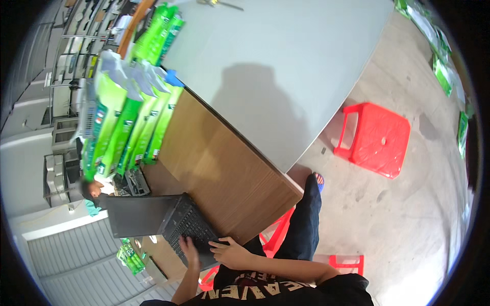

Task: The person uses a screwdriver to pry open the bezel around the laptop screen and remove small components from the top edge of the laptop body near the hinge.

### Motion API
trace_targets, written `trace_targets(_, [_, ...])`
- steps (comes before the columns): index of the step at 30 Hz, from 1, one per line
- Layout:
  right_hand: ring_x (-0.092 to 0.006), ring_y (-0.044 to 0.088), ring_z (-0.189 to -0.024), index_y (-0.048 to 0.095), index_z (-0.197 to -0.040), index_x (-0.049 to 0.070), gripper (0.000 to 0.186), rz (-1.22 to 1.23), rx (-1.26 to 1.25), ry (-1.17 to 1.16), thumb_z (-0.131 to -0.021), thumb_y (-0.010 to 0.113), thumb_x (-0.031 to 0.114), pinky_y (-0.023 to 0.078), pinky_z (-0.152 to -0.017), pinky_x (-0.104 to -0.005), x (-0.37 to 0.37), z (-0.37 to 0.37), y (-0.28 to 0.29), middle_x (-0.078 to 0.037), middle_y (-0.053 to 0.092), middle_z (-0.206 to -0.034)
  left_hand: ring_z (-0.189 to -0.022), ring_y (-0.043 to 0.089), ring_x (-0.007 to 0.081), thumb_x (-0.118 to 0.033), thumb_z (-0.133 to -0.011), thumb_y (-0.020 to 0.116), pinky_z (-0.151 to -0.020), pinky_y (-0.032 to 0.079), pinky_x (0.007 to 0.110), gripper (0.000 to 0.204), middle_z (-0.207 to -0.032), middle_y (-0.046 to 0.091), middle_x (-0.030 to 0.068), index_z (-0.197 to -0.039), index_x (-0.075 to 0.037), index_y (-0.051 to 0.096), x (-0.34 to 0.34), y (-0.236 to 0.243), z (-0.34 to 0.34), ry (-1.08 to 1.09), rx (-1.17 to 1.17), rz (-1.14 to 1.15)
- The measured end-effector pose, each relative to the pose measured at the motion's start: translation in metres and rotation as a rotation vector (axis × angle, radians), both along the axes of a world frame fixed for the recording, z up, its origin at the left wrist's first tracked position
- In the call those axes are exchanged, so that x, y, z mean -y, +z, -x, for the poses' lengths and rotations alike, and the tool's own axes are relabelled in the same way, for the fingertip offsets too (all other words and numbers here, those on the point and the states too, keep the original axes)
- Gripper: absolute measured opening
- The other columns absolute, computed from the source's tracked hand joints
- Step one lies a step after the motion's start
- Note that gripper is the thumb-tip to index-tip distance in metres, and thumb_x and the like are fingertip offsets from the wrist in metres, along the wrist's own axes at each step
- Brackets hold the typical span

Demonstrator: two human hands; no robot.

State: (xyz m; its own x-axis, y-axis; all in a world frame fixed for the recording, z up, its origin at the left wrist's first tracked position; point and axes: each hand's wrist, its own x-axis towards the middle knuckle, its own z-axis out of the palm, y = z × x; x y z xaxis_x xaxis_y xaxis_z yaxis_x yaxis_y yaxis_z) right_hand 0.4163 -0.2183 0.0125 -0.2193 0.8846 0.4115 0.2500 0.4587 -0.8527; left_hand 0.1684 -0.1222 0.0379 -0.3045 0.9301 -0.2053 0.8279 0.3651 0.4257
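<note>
A black laptop sits opened on the brown wooden table, its screen dark and tilted back to the left. Over the keyboard is my left hand, fingers stretched out and a little blurred. At the laptop's right front edge rests my right hand, fingers apart on the dark surface near the keys. Neither hand grasps anything that I can see.
Several green-and-white bags stand along the table's left side. A grey-white tabletop adjoins the wooden one. On the concrete floor to the right is a red plastic stool. A person shows beyond the bags at left.
</note>
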Motion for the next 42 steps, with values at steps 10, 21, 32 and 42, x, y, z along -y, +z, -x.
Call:
trace_targets(10, [-0.0237,0.059,-0.103,0.064,-0.090,0.009,0.013,0.262,-0.064,0.196,-0.086,0.056,0.018,0.042,-0.089,-0.0416,-0.017,-0.042,0.030,-0.008,0.065,-0.097,-0.132,0.021,0.0515,-0.042,-0.090,0.053,-0.109,0.022,0.048,0.076,-0.141,0.014,0.0407,-0.143,0.002,0.020,0.021,0.059,-0.120,-0.455,-0.257,0.324])
trace_targets(21, [-0.0311,0.066,-0.075,0.062,-0.100,0.001,0.020,0.273,-0.099,-0.956,-0.083,0.053,0.003,0.051,-0.064,-0.0355,-0.063,-0.389,0.061,-0.018,0.065,-0.086,-0.129,0.016,0.0587,-0.062,-0.085,0.045,-0.111,0.017,0.050,0.107,-0.135,0.006,0.0504,-0.133,0.024,0.004,0.003,0.054,-0.166,-0.272,-0.343,0.644])
trace_targets(32, [-0.0207,0.040,-0.125,0.054,-0.127,0.020,0.051,0.443,0.648,-1.595,-0.084,0.060,0.046,0.031,-0.099,-0.0454,-0.222,-0.624,0.006,0.000,0.050,-0.132,-0.131,0.014,0.0569,-0.065,-0.080,0.051,-0.107,0.023,0.056,0.114,-0.138,0.007,0.0460,-0.135,0.022,0.003,0.022,0.043,-0.178,-0.290,-0.509,0.479])
trace_targets(42, [-0.0226,0.059,-0.104,0.052,-0.125,0.001,0.038,0.282,-0.069,-1.182,-0.094,0.047,0.022,0.044,-0.093,-0.0337,-0.059,-0.664,-0.042,-0.014,0.060,-0.118,-0.113,0.042,0.0415,-0.029,-0.079,0.065,-0.093,0.039,0.048,0.057,-0.127,0.037,0.0259,-0.126,-0.004,0.046,0.057,0.087,-0.054,-0.639,-0.231,0.202])
